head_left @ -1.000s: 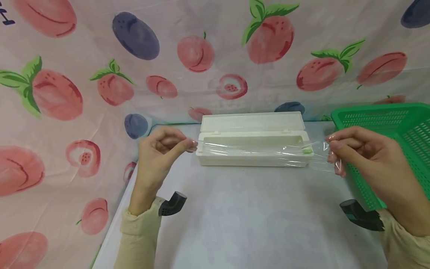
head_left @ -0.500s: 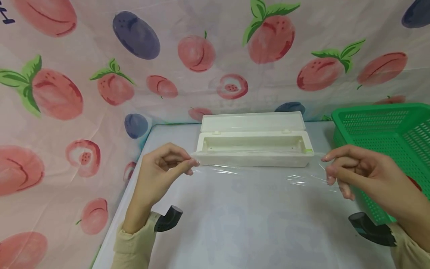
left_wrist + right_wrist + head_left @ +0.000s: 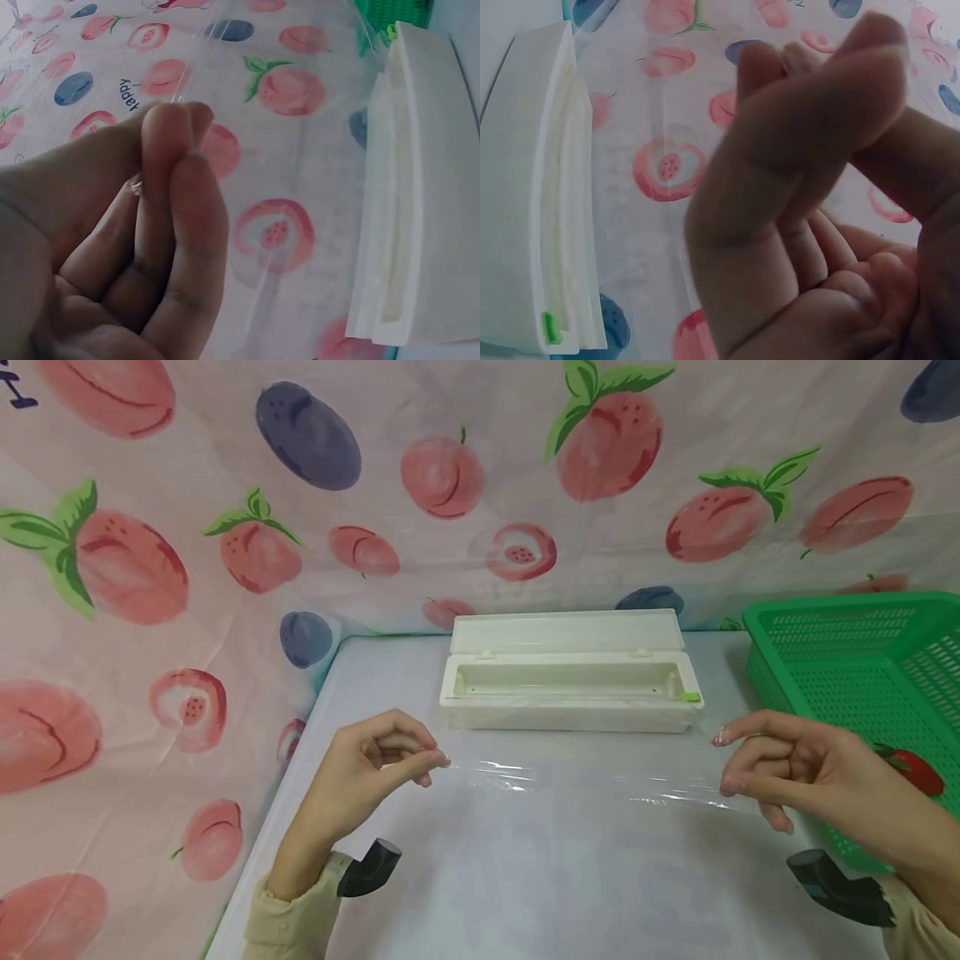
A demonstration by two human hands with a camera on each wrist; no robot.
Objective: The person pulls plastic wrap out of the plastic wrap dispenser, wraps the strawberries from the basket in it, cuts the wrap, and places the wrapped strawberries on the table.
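Observation:
A sheet of clear cling film [image 3: 502, 774] stretches between both hands above the table. My left hand [image 3: 375, 768] pinches its left edge between thumb and fingertips. At the other end, my right hand [image 3: 817, 768] pinches the film with thumb and bent fingers, its index finger raised. Behind the film stands a long white cling film box [image 3: 570, 717], lid tipped back, with a small green slider [image 3: 689, 697] at its right end. In the left wrist view, the left fingertips [image 3: 196, 176] press together. Whether the film still joins the box is hard to see.
A green plastic basket [image 3: 847, 600] stands at the right, beyond the right hand. Inside it lies a red strawberry-like fruit [image 3: 917, 772], partly hidden by that hand. A fruit-print cloth [image 3: 480, 402] hangs behind the white table [image 3: 555, 877].
Both hands have moved down and toward the person, drawing the cling film away from the box. The red fruit in the basket has come into view. The box has stayed put.

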